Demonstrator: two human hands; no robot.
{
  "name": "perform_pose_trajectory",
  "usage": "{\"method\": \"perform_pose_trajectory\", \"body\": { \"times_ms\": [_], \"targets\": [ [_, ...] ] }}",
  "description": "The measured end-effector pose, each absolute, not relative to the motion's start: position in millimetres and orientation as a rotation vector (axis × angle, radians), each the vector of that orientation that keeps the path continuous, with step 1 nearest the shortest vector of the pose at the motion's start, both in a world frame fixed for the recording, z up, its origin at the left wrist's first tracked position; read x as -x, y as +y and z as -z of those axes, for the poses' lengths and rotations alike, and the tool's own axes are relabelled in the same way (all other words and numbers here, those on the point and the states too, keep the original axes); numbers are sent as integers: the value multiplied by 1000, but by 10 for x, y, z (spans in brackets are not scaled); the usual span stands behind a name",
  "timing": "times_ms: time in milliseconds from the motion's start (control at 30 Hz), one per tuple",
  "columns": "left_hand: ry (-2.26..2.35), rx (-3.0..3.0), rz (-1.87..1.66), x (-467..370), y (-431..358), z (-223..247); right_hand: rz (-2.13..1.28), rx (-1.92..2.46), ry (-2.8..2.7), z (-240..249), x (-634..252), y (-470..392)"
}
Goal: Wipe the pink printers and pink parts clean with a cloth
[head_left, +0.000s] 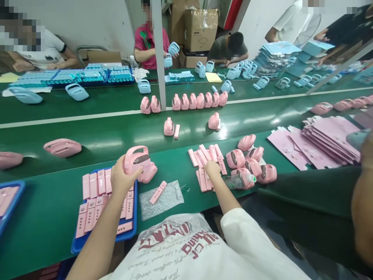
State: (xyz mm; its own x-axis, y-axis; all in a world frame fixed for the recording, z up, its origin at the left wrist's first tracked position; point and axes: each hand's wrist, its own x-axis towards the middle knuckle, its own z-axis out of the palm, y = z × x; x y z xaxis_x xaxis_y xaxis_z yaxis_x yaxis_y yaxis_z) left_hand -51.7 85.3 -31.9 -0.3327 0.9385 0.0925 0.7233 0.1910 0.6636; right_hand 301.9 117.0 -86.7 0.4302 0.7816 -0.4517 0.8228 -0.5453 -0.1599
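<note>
My left hand (121, 177) is closed round a pink plastic casing with a loop handle (137, 157), held upright above the bench. Directly behind it is another pink casing (149, 174), partly covered. My right hand (212, 169) rests on a group of flat pink bars (203, 181), its fingers curled down among them; what they grip is hidden. Between my hands, a single pink bar with dark round marks (159, 192) lies on a sheet of bubble wrap (175, 198). Under my left forearm stands a blue tray (76, 245) filled with rows of similar pink bars.
Right of my right hand are several pink casings (235, 158) and a clear bottle (237, 181). Flat pink cartons (329, 140) are stacked farther right. A green conveyor (116, 136) carries pink casings. Across it, people sit among blue casings (144, 86).
</note>
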Motion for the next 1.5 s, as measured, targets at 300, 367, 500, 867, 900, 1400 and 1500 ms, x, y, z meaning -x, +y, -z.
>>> {"method": "perform_pose_trajectory", "body": {
  "times_ms": [300, 367, 500, 867, 900, 1400, 1500],
  "targets": [
    [2252, -1237, -817, 1179, 2079, 960, 658, -2381, 1430, 1045, -3079, 1325],
    [2284, -1186, -863, 1241, 2279, 1098, 671, -2350, 1442, 996, -3079, 1370],
    [2335, -1100, -1014, 1307, 2583, 1354, 784, -2278, 1534, 940, -2936, 1447],
    [2314, -1148, -1022, 1436, 2590, 1520, 1324, -2266, 1827, 1391, -1370, 2378],
    [2299, -1181, -1003, 1439, 2548, 1472, 1445, -2253, 1882, 1408, -1227, 2451],
    [1836, -1409, -576, 612, 752, 1244, 2667, -2613, 946, 1452, -1954, 1640],
    [1975, -1341, -605, 560, 779, 1124, 2738, -2749, 878, 1344, -1938, 1388]
  ]
}}
